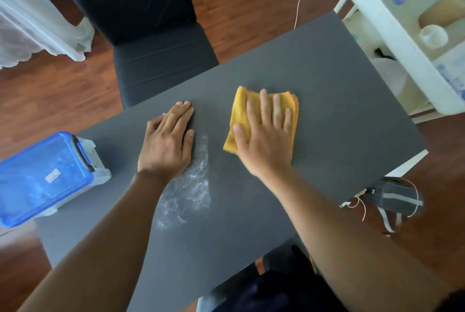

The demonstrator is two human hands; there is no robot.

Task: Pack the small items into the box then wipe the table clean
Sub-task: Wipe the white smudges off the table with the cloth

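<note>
Right hand: flat, fingers spread, pressing yellow cloth onto table. Left hand: flat, empty, beside white smear. Box: far left.

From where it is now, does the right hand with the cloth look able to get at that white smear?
Probably yes. The right hand lies flat on the cloth, and bare table separates it from the smear. The left hand rests at the smear's edge, not across the path.

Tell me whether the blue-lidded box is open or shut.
Shut. The blue lid sits flat over the clear box, and the dark latch lies down over its end. What's inside cannot be made out.
</note>
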